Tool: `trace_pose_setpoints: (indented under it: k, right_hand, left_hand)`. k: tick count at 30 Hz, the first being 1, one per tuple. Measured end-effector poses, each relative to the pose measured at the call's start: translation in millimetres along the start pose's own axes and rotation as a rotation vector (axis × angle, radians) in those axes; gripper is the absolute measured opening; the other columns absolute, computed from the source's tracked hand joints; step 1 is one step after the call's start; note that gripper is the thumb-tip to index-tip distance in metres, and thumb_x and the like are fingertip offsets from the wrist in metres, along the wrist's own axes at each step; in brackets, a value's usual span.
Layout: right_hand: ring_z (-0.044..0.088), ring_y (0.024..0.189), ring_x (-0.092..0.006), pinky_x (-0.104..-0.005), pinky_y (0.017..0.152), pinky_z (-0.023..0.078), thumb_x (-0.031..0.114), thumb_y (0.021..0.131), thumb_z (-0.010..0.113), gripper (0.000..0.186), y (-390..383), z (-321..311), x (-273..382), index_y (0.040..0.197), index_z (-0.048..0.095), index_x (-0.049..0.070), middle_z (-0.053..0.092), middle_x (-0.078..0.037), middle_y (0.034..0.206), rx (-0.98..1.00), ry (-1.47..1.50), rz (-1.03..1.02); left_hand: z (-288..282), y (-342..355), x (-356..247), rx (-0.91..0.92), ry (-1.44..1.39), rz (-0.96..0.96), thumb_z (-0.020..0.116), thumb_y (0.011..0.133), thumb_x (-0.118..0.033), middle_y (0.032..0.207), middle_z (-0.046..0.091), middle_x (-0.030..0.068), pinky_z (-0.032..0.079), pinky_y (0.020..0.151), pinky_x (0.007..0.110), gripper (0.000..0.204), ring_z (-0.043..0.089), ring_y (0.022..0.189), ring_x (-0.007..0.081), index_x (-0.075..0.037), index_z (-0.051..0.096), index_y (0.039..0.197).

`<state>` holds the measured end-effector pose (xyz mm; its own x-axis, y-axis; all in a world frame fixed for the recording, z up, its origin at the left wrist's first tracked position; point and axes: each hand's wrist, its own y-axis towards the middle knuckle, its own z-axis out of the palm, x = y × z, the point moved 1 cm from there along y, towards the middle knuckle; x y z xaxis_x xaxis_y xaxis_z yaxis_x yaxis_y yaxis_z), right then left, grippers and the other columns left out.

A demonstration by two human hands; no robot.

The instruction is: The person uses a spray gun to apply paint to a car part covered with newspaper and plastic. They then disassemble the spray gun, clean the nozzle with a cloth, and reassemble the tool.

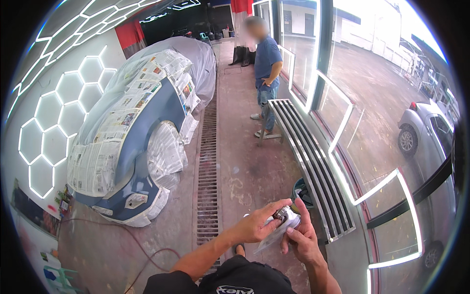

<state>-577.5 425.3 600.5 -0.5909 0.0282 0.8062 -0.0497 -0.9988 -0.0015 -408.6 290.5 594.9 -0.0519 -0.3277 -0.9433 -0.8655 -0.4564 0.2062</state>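
My left hand [257,226] is closed, its thumb and fingers pinching a small round metal part [282,212] with a ridged rim. A crumpled white cloth [293,218] is bunched against that part. My right hand [304,240] presses the cloth with its thumb, while its index finger points upward alongside. Below the two hands hangs a thin, pale, see-through sheet [269,240]; whether it joins the cloth I cannot tell. Both hands are close together in front of my body, and the fingers partly cover the metal part.
At the left stands a car with a blue-grey fender [128,142], masked in newspaper [98,164] and plastic. A floor grate [208,186] runs alongside. A slatted metal bench [313,161] and a dark green bucket [298,188] are at the right. A person [268,63] stands beyond. A hose [142,245] crosses the floor.
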Motion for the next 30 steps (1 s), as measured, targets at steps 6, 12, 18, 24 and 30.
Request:
trace_pose_setpoints:
  k: [6, 12, 18, 24, 30]
  right_hand:
    - [0.071, 0.066, -0.0289, -0.0422, 0.060, 0.056, -0.004, 0.088, 0.069, 0.090, 4.0, -13.4, 4.0, 0.169, 0.034, 0.013, 0.074, -0.013, 0.092, 0.133, -1.697, -0.604]
    - [0.064, 0.070, -0.0126, -0.0287, 0.062, 0.051, -0.013, 0.101, 0.047, 0.071, -2.5, 8.8, 13.5, 0.167, 0.037, 0.010, 0.073, -0.010, 0.112, -0.128, -0.480, -0.166]
    - [0.061, 0.073, -0.0068, -0.0236, 0.064, 0.051, -0.006, 0.110, 0.046, 0.057, -20.8, -8.1, 9.2, 0.165, 0.038, 0.006, 0.071, -0.009, 0.120, -0.224, -0.398, -0.366]
    - [0.062, 0.075, -0.0070, -0.0253, 0.066, 0.054, -0.009, 0.108, 0.046, 0.057, -30.1, -4.1, 7.1, 0.163, 0.043, 0.006, 0.070, -0.009, 0.115, -0.224, -0.444, -0.369]
    - [0.065, 0.074, -0.0077, -0.0259, 0.067, 0.055, -0.009, 0.107, 0.046, 0.058, -31.6, 1.8, -0.3, 0.162, 0.043, 0.005, 0.071, -0.009, 0.114, -0.220, -0.441, -0.292]
  left_hand:
    - [-1.3, -0.1, -1.8, 0.052, -0.014, -0.056, 0.058, 0.109, -0.008, 0.147, 0.064, 0.0171, 0.046, 0.116, 0.038, 0.058, 0.061, 0.135, 0.0240, -0.002, 0.042, 0.164]
    - [11.5, -2.0, 24.6, -0.079, -0.811, -0.034, 0.057, 0.106, -0.007, 0.153, 0.059, 0.0250, 0.054, 0.103, 0.037, 0.059, 0.067, 0.117, 0.0221, -0.002, 0.044, 0.163]
    - [4.3, -5.9, 34.8, -0.088, -1.030, 0.020, 0.058, 0.101, -0.010, 0.151, 0.056, 0.0333, 0.059, 0.095, 0.040, 0.068, 0.070, 0.111, 0.0278, 0.002, 0.038, 0.165]
    - [0.3, -7.3, 31.3, -0.079, -1.048, 0.037, 0.058, 0.102, -0.009, 0.154, 0.052, 0.0367, 0.060, 0.097, 0.040, 0.070, 0.069, 0.113, 0.0290, 0.002, 0.033, 0.167]
    - [-5.0, -7.9, 31.0, 0.003, -1.094, 0.075, 0.055, 0.105, -0.010, 0.156, 0.052, 0.0358, 0.059, 0.101, 0.040, 0.068, 0.070, 0.114, 0.0294, 0.000, 0.032, 0.169]
